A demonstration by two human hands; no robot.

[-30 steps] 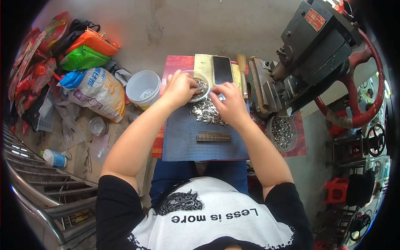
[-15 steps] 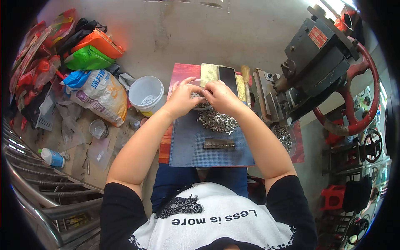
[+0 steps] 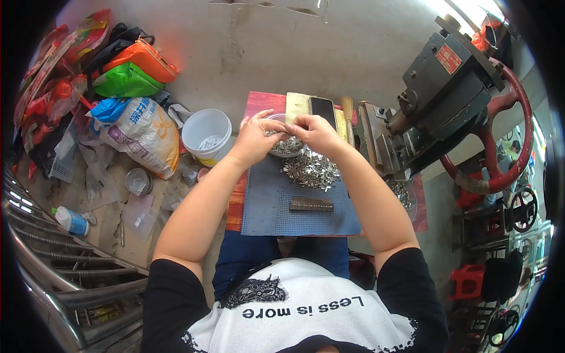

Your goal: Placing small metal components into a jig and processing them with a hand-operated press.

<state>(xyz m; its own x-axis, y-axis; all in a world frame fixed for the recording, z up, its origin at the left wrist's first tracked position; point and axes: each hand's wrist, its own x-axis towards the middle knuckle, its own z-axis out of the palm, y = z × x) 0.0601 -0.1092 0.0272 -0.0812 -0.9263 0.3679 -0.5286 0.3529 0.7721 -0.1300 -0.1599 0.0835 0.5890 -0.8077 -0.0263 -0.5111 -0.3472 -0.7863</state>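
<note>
My left hand [image 3: 256,140] and my right hand [image 3: 318,135] meet over a clear round tub [image 3: 284,155] of small silvery metal pieces. The fingertips of both are pinched close together; whatever lies between them is too small to make out. Against the tub's near side, a loose heap of shiny metal pieces [image 3: 312,170] spreads over a blue-grey textured mat [image 3: 265,203]. Closer to me on that mat lies a dark metal block [image 3: 311,203] with a row of divisions along it.
A white bucket [image 3: 222,120] with pale bits inside stands left of the red table [image 3: 234,215]. A phone [image 3: 322,110], yellow cloth [image 3: 297,101] and brush [image 3: 348,109] lie at the back. A dark press [image 3: 444,76] with a red handwheel [image 3: 485,129] rises on the right.
My right hand has shifted slightly right, and its fingers have drawn a little back from the left hand's. More of the tub's metal pieces now show.
</note>
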